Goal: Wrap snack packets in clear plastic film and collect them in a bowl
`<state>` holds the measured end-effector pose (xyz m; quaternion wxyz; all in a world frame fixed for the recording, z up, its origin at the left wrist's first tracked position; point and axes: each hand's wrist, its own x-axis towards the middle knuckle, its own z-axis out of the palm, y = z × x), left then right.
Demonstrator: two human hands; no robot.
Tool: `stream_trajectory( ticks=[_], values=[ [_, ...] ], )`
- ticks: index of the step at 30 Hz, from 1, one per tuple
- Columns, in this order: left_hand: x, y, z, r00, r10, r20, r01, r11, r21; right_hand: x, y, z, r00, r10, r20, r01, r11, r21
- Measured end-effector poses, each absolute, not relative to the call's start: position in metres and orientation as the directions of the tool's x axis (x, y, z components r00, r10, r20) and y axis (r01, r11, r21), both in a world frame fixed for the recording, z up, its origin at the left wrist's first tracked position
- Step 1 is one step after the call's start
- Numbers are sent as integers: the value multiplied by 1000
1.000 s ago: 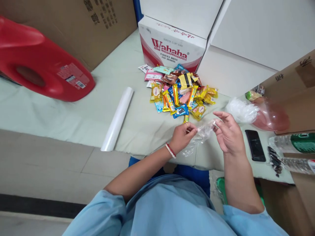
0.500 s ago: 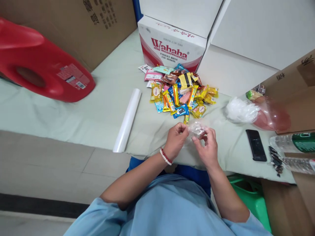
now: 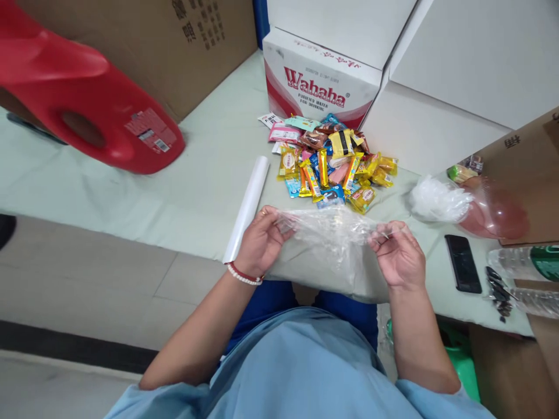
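Between my two hands stretches a thin clear plastic bag [image 3: 334,235], crumpled and hanging down over the table's front edge. The fingers of my left hand [image 3: 263,240] pinch its left end, close beside a white roll [image 3: 248,206] lying on the table. Its right end is gripped by my right hand [image 3: 399,250], whose palm is turned partly up. Just beyond the bag lies a heap of small wrapped snacks [image 3: 338,160] in yellow, blue, pink and brown packets; the bag overlaps the nearest ones.
A red jug [image 3: 144,139] stands at the left near a cardboard box [image 3: 209,70]. Behind the snacks is a Wahaha carton [image 3: 318,81]. Toward the right lie bunched clear plastic [image 3: 439,199], a reddish translucent bowl [image 3: 498,212], a phone [image 3: 463,263], sunglasses [image 3: 498,285] and plastic bottles [image 3: 510,256].
My hands have moved apart, the left one leftward to the white roll and the right one rightward. The bunched plastic between them has spread out wide. The view has shifted slightly.
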<state>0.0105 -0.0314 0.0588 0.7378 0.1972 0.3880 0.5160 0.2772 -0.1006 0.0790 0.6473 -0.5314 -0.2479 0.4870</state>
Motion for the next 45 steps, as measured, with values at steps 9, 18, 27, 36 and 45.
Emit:
stream_trajectory(
  ticks=[9, 18, 27, 36, 45],
  values=[
    [-24, 3, 47, 285, 844, -453, -255, 523, 813, 294, -89, 61, 383, 826, -414, -348, -286, -893],
    [0, -10, 43, 356, 860, -366, 52, 373, 926, 288, -68, 31, 430, 778, -457, -397, -292, -870],
    [-10, -3, 41, 515, 742, -429, 84, 454, 887, 320, -48, 50, 308, 825, -474, -276, -400, -874],
    [34, -30, 35, 200, 941, -272, -179, 308, 934, 302, -56, 21, 477, 771, -422, -249, -343, -906],
    [-4, -6, 31, 311, 885, -347, 265, 270, 926, 331, -65, 20, 476, 821, -316, 9, -364, -931]
  ],
)
